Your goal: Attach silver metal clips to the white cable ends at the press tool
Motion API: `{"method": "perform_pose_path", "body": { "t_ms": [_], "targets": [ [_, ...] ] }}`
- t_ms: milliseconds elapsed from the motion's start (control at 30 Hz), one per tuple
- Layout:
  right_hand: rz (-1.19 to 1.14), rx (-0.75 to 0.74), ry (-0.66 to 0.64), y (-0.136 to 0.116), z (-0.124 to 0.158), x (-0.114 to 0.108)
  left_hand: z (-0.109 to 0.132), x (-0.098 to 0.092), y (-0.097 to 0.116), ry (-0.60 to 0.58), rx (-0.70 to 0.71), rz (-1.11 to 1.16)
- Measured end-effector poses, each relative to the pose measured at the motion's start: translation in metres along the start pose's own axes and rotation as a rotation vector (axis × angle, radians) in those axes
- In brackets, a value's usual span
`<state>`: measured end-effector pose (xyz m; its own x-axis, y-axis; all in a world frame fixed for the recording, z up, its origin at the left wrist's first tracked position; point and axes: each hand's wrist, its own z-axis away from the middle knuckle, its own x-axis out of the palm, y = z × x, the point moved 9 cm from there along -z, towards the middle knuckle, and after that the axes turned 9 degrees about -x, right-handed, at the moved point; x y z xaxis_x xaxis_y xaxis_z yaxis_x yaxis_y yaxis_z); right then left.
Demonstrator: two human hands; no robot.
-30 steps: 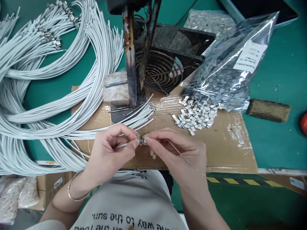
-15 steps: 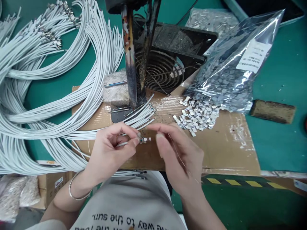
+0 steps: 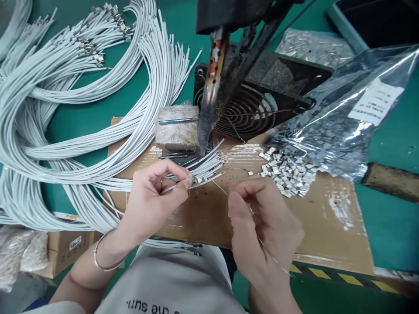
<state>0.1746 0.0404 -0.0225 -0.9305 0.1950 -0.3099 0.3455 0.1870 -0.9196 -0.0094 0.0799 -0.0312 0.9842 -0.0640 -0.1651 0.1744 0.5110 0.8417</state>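
Between thumb and forefinger, my left hand [image 3: 153, 198] pinches a white cable with a small flat metal tab [image 3: 199, 180] at its end. My right hand [image 3: 266, 222] is closed on a thin strand of solder wire [image 3: 220, 187]. The wire's tip points left toward the tab, and its tail runs back along the wrist. Just behind my left hand lie the ends of several loose white cables [image 3: 209, 165]. A hot-looking, scorched metal barrel [image 3: 212, 89] of a soldering tool comes down above them, its lower end near the cable ends.
Bundles of white cables [image 3: 81, 172] cover the left side. A wrapped block [image 3: 176, 128] and a dark fan [image 3: 252, 109] stand behind the barrel. Loose metal tabs [image 3: 291, 172] are heaped at right beside a plastic bag [image 3: 340, 122]. A worn sponge-like block [image 3: 393, 179] lies farther right. Cardboard [image 3: 337, 218] covers the work area.
My right hand has moved right, away from my left hand, and its fingers have closed on the wire, whose tip now shows. The camera view has shifted; my left hand keeps its pinch.
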Motion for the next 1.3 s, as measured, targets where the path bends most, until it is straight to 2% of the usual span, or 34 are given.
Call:
{"method": "perform_pose_path", "body": {
  "t_ms": [133,333,433,1300],
  "targets": [
    [-0.103,-0.030,0.000,-0.004,-0.009,0.004,-0.003,-0.003,0.003,0.023,-0.003,0.003],
    [-0.250,0.071,0.060,-0.004,-0.009,0.010,-0.005,-0.003,0.007,0.054,0.011,0.028],
    [-0.257,0.131,0.108,-0.004,-0.008,0.010,-0.006,-0.001,0.009,0.049,0.003,0.046],
    [-0.205,0.154,0.149,0.001,-0.015,0.009,-0.006,0.001,0.020,0.083,0.057,0.065]
  ]
}}
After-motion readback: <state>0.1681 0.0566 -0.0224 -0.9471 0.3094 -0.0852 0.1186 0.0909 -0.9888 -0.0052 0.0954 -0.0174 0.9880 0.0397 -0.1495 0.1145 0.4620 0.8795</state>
